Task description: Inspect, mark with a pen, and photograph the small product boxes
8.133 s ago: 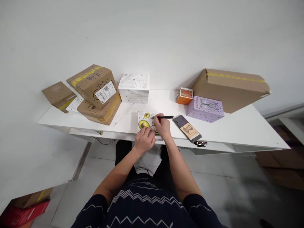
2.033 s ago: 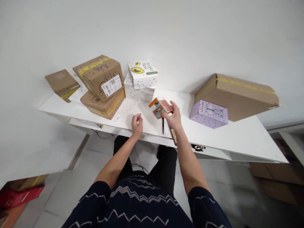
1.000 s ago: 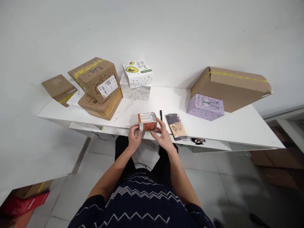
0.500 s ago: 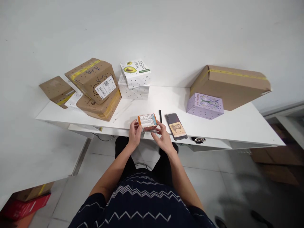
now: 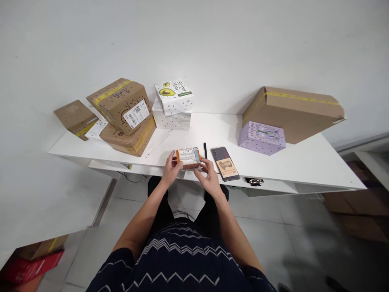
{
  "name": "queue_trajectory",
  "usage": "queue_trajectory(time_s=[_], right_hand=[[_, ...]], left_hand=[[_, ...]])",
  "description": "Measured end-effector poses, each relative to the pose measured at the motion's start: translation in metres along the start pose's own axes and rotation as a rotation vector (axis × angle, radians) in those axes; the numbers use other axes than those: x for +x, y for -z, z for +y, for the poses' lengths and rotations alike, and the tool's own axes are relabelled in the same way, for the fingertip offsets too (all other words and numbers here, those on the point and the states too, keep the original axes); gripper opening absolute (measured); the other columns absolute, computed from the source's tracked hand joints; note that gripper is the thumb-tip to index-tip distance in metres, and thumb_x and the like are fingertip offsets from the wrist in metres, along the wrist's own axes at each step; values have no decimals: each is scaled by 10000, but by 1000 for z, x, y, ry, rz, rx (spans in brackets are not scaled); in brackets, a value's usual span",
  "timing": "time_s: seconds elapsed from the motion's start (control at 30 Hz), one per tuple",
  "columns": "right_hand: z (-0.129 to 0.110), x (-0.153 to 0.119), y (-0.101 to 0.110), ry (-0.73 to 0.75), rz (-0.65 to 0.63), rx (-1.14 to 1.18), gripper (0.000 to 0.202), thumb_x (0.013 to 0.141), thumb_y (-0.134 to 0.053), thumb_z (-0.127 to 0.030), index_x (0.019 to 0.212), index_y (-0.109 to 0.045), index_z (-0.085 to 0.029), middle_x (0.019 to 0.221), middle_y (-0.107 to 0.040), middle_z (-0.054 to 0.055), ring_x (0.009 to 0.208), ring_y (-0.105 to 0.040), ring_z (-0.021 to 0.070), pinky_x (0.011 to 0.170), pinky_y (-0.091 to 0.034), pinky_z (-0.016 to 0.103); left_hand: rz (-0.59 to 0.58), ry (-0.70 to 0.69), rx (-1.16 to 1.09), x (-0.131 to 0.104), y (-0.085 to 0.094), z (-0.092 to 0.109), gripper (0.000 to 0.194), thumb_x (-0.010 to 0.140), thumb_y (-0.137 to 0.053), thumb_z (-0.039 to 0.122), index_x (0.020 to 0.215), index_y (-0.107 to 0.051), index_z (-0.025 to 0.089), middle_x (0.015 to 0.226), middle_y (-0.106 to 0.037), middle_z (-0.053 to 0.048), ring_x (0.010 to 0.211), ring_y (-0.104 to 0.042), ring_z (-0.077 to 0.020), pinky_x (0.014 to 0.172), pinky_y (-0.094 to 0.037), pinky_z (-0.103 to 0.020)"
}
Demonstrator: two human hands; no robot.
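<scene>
A small orange carton (image 5: 187, 156), its top covered by a white printed label with a blue strip, is at the front edge of the white desk. My left hand (image 5: 172, 170) grips its left end, thumb at the near corner. At the opposite end my right hand (image 5: 210, 177) curls its fingers against the side, its thumb lower and apart from the index finger. Whether the carton rests on the desktop or is slightly raised, I cannot tell. Just beyond my right fingers lies a black pen (image 5: 205, 150). Beside it is a phone (image 5: 224, 164) bearing a portrait picture.
Taped cardboard boxes (image 5: 121, 107) are stacked at the left. White avocado-print boxes (image 5: 174, 97) stand against the wall. On the right, a purple carton (image 5: 261, 138) sits before a large brown box (image 5: 299, 115). A dark metallic object (image 5: 254, 181) lies below the desk's front edge (image 5: 322, 187).
The scene sits slightly lower in view. Both hands stay at the carton's ends, and the left hand has shifted very slightly; the carton looks almost unmoved.
</scene>
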State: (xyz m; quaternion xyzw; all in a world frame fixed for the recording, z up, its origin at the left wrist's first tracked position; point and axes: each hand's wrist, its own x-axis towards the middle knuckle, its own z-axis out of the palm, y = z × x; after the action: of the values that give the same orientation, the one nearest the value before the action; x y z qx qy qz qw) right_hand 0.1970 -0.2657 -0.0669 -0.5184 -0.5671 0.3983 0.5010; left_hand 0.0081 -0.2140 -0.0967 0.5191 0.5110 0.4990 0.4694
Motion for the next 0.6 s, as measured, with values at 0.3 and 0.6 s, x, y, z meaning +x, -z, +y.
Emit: queue_trajectory(time_s=[0.3,0.6], right_hand=[[5,6,1,13,68,76,552,872,-657,-457,1332,-429,-257,1426,-554,135,1355,-496,244,1139,-352,484],[12,4,0,-42,89,66,500,879,-623,-495,1306,-514,-259,1411,-568,124,1321,-531,266,1093,-418,480]], left_hand=[[-62,-326,-3,-7,4,-2,821,886,-646,432,1559,-189,317,1399,-456,-128,1344,-491,-269,1131,-406,-471],[-32,-531,235,-6,-1,-9,720,910,-602,338,1542,-259,293,1409,-434,-145,1347,-468,-285,1093,-454,-471]])
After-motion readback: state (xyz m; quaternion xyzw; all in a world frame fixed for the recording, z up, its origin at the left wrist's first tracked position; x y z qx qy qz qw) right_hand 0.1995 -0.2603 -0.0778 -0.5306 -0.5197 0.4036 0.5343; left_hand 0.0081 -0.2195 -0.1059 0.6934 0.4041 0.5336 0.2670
